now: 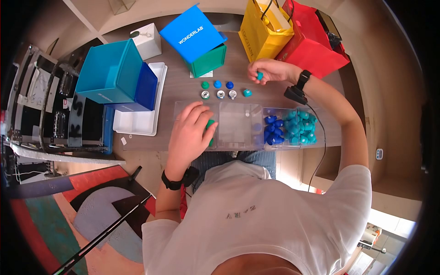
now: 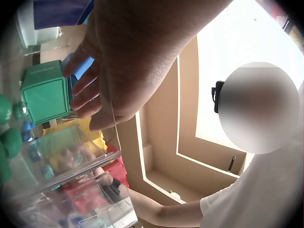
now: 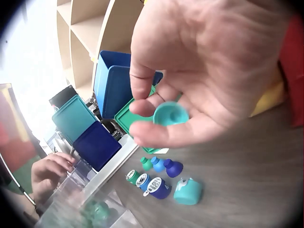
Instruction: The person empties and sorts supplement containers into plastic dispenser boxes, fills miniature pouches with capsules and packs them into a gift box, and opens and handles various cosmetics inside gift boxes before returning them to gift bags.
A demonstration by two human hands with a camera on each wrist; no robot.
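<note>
My right hand (image 1: 270, 71) is raised over the right part of the table, its fingers curled around a small teal cap (image 3: 171, 114) whose hollow side shows in the right wrist view. Below it stands a teal bottle bottom (image 3: 187, 191) with a torn white seal. Beside that are three bottle bottoms (image 1: 221, 94) with white printed tops, and behind them green, light blue and dark blue caps (image 1: 217, 84). My left hand (image 1: 190, 130) lies with loosely extended fingers over the left compartment of a clear divided box (image 1: 238, 121), partly hiding green bottles (image 2: 10, 142) there.
Dark blue bottles (image 1: 274, 130) and teal bottles (image 1: 300, 127) fill the box's right compartments. At the left, teal and blue boxes (image 1: 107, 73) stand on a white tray (image 1: 158, 101). Behind are a green box (image 1: 208, 62) under a blue one, a yellow bag (image 1: 263, 34) and a red bag (image 1: 311, 46).
</note>
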